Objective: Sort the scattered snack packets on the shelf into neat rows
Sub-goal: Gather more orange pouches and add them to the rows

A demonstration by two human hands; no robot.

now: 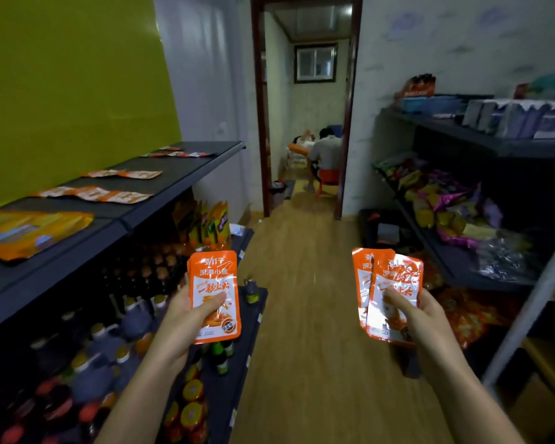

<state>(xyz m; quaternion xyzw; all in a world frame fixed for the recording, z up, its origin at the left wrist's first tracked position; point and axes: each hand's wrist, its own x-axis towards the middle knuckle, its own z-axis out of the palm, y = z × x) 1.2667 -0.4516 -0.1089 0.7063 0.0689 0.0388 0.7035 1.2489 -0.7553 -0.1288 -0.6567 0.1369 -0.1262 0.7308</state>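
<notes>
Slip risk: The glossy orange-and-white foil snack packets are gripped low down. One could slide free and drop to the wooden floor [302, 315].
Likeliest slip: Probably the right-hand fanned pair of orange packets [394, 277], since only a thumb seems to pin the two overlapping packets.
Placing risk: Setting packets on the dark grey metal shelf [173, 184] at the left could knock the short rows of flat orange packets [93, 193] out of line.
Left hand [180, 315]: The fingers curl behind and the thumb presses across the front of an upright orange packet [213, 277]. An edge hints at more behind it, but I cannot tell.
Right hand [420, 318]: The thumb lies on the front packet and the fingers wrap behind, pinching both packets near their lower halves.
Packets' place: Both handfuls are held over the aisle, near the camera and well apart from each other. Neither touches the shelf. The rows lie flat on its top, running towards the far left.
</notes>
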